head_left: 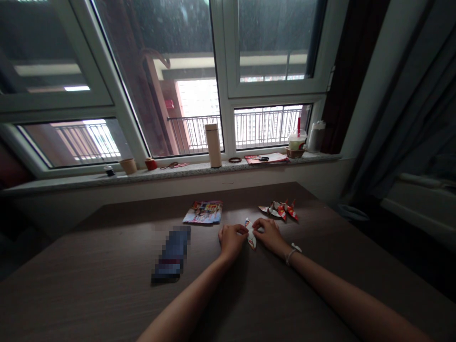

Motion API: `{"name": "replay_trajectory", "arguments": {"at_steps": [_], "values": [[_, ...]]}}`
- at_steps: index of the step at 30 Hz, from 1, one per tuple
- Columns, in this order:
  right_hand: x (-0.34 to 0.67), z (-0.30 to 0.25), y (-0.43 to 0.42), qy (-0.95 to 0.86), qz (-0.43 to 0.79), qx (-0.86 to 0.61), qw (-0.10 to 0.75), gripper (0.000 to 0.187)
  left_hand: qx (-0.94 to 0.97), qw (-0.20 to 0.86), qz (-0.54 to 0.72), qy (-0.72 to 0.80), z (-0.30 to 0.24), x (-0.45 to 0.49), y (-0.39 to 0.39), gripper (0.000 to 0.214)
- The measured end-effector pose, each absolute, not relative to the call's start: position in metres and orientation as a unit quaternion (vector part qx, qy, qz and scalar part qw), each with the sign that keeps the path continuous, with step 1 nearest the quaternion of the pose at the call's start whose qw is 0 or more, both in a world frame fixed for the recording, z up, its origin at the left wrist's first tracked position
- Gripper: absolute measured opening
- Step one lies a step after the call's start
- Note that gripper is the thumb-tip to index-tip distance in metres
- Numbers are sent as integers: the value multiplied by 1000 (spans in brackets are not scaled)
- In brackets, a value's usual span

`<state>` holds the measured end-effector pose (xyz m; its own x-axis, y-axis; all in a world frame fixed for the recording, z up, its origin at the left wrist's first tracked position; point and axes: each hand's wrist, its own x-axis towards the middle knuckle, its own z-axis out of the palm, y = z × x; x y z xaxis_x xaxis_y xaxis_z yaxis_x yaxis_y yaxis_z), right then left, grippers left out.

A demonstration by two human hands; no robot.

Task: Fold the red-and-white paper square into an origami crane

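Note:
My left hand (232,239) and my right hand (270,233) rest on the brown table (107,294), fingers curled. Between them they pinch a small folded piece of printed paper (251,234), white with red and blue marks, each hand gripping one side. A bracelet sits on my right wrist. Just beyond my right hand lie several finished folded paper figures (280,209) in red and white. A stack of colourful printed sheets (204,212) lies beyond my left hand.
A dark blurred flat object (172,253) lies left of my hands. On the windowsill (64,179) stand a tall beige flask (213,145), a small cup (128,166), a red pot (151,164), a drink cup with a straw (297,141) and papers (267,158). Curtains hang at the right.

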<state>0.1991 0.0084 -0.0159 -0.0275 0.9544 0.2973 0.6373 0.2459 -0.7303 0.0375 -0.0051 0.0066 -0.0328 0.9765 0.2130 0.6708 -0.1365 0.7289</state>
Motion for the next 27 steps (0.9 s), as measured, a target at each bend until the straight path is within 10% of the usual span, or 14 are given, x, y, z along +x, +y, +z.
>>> {"name": "replay_trajectory", "arguments": {"at_steps": [27], "values": [[202,-8,2,-703,210,-574,363,13,784,99,209,576,3,17,9,20]]}}
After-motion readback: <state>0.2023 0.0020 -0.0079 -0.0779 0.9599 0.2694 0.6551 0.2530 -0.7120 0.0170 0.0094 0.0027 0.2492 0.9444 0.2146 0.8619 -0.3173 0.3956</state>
